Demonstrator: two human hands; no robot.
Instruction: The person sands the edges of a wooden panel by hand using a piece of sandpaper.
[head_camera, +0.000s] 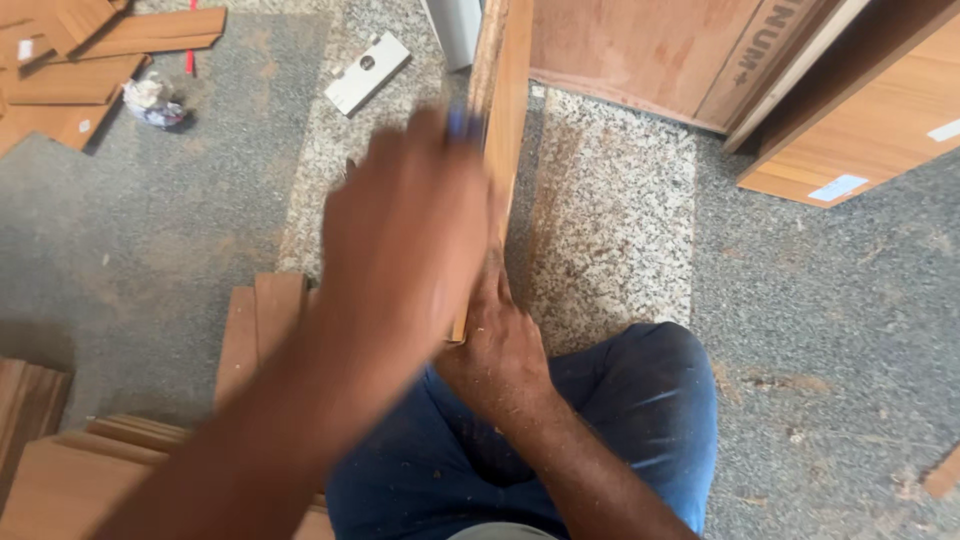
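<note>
A long, narrow wooden board (508, 110) stands on edge and runs from my lap toward the top of the view. My right hand (497, 345), dusted with sawdust, grips its near end just above my blue-trousered knee (640, 400). My left hand (400, 240) is blurred with motion and lies against the board's left face, higher up. Its fingers are closed, and a small blue object (465, 124) pokes out above them, touching the board's edge. What the blue object is cannot be made out.
Wood offcuts (90, 60) lie at the top left, with a crumpled rag (152, 100) and a red pencil (190, 62). A white block with a hole (367, 70) rests on the speckled stone floor. Plywood panels (850, 120) lean at the top right. Stacked boards (255, 330) sit by my left leg.
</note>
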